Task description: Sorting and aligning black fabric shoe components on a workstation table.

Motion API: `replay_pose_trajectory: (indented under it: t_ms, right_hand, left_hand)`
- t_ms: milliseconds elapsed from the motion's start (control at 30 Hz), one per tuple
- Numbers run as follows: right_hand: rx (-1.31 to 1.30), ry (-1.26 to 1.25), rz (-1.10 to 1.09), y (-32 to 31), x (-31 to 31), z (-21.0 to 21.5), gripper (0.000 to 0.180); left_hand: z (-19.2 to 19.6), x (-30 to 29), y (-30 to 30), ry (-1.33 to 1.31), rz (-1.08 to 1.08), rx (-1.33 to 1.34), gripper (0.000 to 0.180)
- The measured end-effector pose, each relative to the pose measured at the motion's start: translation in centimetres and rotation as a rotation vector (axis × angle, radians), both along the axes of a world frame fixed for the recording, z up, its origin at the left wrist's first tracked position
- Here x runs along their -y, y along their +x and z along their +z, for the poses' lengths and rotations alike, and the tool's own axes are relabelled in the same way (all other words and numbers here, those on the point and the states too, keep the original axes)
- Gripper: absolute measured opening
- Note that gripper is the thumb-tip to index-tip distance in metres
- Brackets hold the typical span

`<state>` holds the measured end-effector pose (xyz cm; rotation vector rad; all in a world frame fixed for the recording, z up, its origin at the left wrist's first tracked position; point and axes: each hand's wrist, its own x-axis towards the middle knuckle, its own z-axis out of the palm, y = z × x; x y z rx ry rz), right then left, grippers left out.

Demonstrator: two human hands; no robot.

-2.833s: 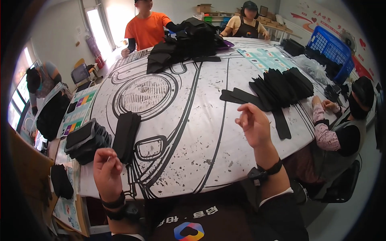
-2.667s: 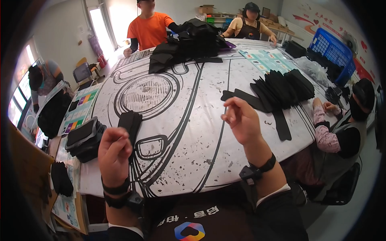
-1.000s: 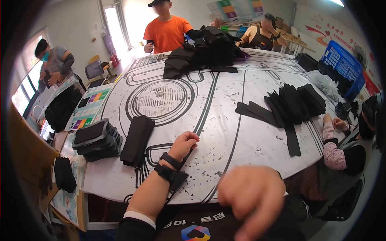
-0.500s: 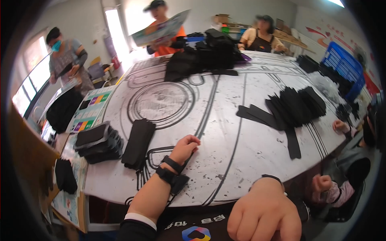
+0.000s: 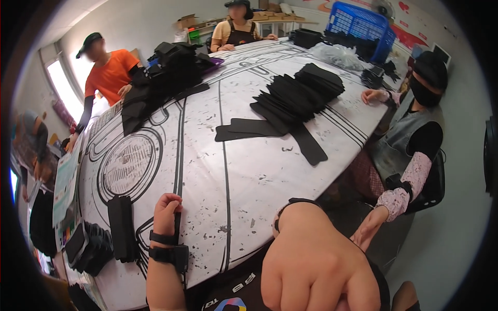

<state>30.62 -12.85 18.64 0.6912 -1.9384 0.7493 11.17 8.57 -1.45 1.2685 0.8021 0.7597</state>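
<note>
Your left hand (image 5: 167, 211), half-curled with nothing visibly held, is nearer the black stack (image 5: 122, 228) on its left, lengthwise from the table's (image 5: 259, 192) near edge; your right hand (image 5: 321, 259) hides its grip.

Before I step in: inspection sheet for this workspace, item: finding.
Surface: white printed table covering, dark specks.
Things: flat black bundle left of left grip; fanned black pieces ahead.
Clutter: black pile, clear plastic bag, blue basket toward the far side.
Grips: left grip curled over the covering, hold unclear; right grip knuckles up, underside hidden.
Cables: nothing seen.
Surroundings: four co-workers; pink-sleeved one's hand beside right grip.
</note>
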Motion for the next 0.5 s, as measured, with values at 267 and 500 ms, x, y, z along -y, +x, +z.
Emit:
replay_pose_trajectory:
  t_ms: [267, 500]
  right_hand:
    - [-0.326, 0.083, -0.183, -2.4, 0.6, -0.5, 0.022]
    - [-0.276, 0.087, -0.125, -1.1, -0.3, 0.4, 0.020]
  left_hand:
    - [0.1, 0.3, 0.0, -0.003, -0.007, -0.014, 0.011]
    - [0.4, 0.7, 0.0, -0.007, 0.031, -0.010, 0.010]
